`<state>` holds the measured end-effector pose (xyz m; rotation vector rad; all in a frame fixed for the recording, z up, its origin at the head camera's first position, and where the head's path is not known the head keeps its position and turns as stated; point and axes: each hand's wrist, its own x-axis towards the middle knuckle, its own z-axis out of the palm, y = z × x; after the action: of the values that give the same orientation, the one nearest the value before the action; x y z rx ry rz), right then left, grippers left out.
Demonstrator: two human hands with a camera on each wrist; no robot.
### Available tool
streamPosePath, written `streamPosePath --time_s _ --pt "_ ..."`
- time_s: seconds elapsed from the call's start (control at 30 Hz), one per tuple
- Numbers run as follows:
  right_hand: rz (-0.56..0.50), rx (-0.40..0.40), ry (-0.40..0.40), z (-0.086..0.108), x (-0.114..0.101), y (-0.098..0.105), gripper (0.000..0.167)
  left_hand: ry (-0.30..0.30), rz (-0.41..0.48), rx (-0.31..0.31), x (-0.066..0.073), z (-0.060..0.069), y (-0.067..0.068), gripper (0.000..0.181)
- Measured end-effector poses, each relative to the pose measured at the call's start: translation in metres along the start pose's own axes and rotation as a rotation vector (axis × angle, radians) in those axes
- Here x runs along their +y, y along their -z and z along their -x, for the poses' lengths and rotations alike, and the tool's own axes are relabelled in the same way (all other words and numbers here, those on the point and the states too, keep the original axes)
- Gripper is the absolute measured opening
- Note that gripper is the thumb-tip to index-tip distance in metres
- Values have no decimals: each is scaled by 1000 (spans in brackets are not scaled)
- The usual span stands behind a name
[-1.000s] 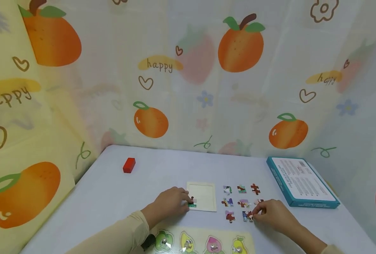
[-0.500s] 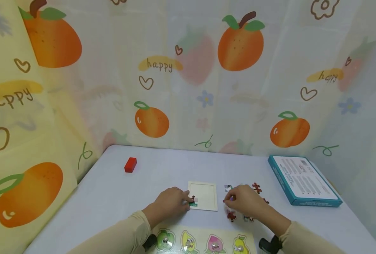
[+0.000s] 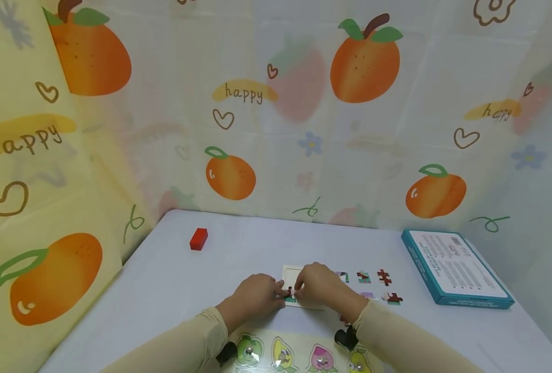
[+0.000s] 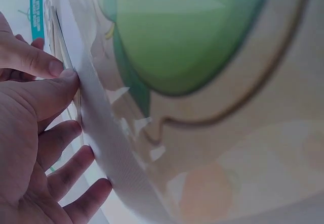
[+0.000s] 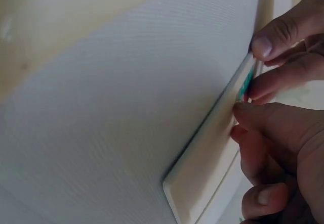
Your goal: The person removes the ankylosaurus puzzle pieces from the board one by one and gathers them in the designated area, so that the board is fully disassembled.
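A small cream puzzle tray [image 3: 292, 271] lies on the table, partly covered by both hands. My left hand [image 3: 253, 295] holds its near left corner, thumb at the edge and index finger over a green and dark jigsaw piece [image 3: 291, 296]. In the right wrist view the left thumb [image 5: 263, 46] sits against the tray's [image 5: 202, 178] corner. My right hand [image 3: 322, 286] pinches a jigsaw piece, mostly hidden by its fingertips, over the tray beside the laid piece. The right thumb [image 5: 253, 114] meets the index finger close to the tray surface.
Loose jigsaw pieces [image 3: 384, 277] lie right of the tray, some behind the right arm. A fruit peg board [image 3: 266, 357] lies in front. A teal box [image 3: 458, 267] rests at the right, a red block [image 3: 199, 239] at the back left. A printed curtain [image 3: 276, 155] hangs behind.
My right hand has taken a piece from the loose ones on the right and carried it left to the tray. The left hand stays at the tray corner.
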<state>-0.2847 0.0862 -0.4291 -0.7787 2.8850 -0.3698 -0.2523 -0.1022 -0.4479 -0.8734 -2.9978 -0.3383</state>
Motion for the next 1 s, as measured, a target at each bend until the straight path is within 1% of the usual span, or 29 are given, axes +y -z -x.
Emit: streamPosePath --time_s 0.17,0.23,0.47,0.53,0.63,0.73,0.8,1.0 --pt "15 27 25 0 -2 -2 4 45 71 -3 2 -1 2 26" --pt "24 31 23 0 -3 -2 5 52 81 2 3 -1 3 25" --pt "45 51 29 1 -1 -7 7 34 67 12 2 -1 3 27" --pt "49 57 30 2 0 -6 7 18 60 18 1 -1 2 27" --pt "50 71 34 5 5 0 6 17 53 9 1 -2 4 29" --pt "46 85 23 15 16 9 8 26 40 -5 1 -2 4 31" --pt "30 94 1 26 26 16 9 37 34 -15 2 -2 5 32" --pt "-31 79 -138 72 63 35 11 60 24 -31 -1 -2 3 32"
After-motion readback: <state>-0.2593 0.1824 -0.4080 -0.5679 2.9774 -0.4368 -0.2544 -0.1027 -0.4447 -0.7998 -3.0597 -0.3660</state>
